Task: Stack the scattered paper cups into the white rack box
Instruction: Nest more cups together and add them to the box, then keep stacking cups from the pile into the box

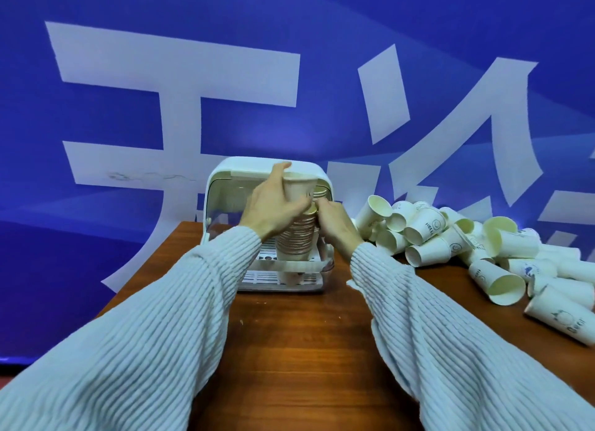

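Note:
The white rack box [222,176] stands open at the far end of the wooden table, its lid raised. Inside it rises a tall stack of nested paper cups [294,240]. My left hand [273,205] grips a single cup [299,189] at the top of that stack, rim upward. My right hand [338,227] presses against the right side of the stack, fingers curled on it. A heap of loose white paper cups [450,237] lies to the right of the box.
The table [296,350] runs toward me, with its left edge near the box. A blue banner wall with large white characters [177,76] stands right behind the box. Scattered cups extend to the right edge of the view [563,314].

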Motion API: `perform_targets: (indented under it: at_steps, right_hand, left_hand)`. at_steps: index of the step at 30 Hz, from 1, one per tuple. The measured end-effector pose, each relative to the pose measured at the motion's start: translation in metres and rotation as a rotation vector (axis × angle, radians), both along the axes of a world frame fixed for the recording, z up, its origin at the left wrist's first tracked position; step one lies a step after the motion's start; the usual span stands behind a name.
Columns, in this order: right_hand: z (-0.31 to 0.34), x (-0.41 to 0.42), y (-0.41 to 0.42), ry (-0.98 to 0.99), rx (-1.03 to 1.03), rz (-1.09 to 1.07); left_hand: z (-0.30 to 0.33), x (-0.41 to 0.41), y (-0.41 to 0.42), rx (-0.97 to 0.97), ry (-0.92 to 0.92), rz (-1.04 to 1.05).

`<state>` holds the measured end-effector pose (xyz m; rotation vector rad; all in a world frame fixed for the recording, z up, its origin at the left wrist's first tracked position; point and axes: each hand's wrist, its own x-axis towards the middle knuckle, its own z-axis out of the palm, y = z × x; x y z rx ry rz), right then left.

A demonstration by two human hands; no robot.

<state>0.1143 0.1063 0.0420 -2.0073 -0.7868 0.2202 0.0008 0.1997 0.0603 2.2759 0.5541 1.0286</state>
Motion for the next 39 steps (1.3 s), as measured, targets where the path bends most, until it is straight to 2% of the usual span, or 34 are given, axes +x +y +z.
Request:
perform_targets:
  at_steps: [2,4,8,11,15,18,23,29,32,34,36,39]
  right_hand:
    - [-0.006,0.0,0.003,0.03,0.033,-0.019]
    - [-0.012,-0.002,0.003,0.083,0.082,-0.005]
    - [-0.022,-0.009,-0.005,0.213,0.242,0.055]
    - [-0.044,-0.016,-0.012,0.097,0.35,0.067]
    - [-0.069,-0.025,-0.016,-0.127,0.274,0.045]
    - [-0.069,-0.029,-0.016,-0.216,0.222,0.012]
    - [-0.071,-0.026,-0.019,-0.246,0.24,0.025]
    - [-0.073,-0.024,-0.016,-0.248,0.257,0.025]
    - [-0.069,-0.021,-0.016,-0.171,0.287,0.04]
    - [-0.063,-0.018,-0.017,-0.045,0.353,0.075]
    - [-0.056,-0.016,-0.022,0.072,0.432,0.103]
    - [-0.051,-0.012,-0.033,0.094,0.528,0.002]
  left_hand:
    - [-0.008,-0.002,0.002,0.072,0.109,0.011]
    - [-0.018,-0.005,0.004,0.045,0.194,0.0]
    - [-0.045,-0.013,0.0,-0.035,0.191,-0.085]
    - [-0.059,-0.014,-0.004,-0.096,0.113,-0.049]
    - [-0.054,-0.005,0.001,-0.152,-0.038,0.165]
    - [-0.049,0.004,0.008,-0.153,0.039,0.268]
    - [-0.047,0.026,0.028,-0.167,0.143,0.319]
    - [-0.048,0.035,0.042,-0.238,0.182,0.182]
    - [-0.047,0.025,0.045,-0.279,0.186,0.152]
    - [-0.045,0.017,0.035,-0.245,0.144,0.188]
    - [-0.045,0.009,0.017,-0.131,0.045,0.217]
    - [-0.049,0.002,-0.016,0.109,-0.112,0.198]
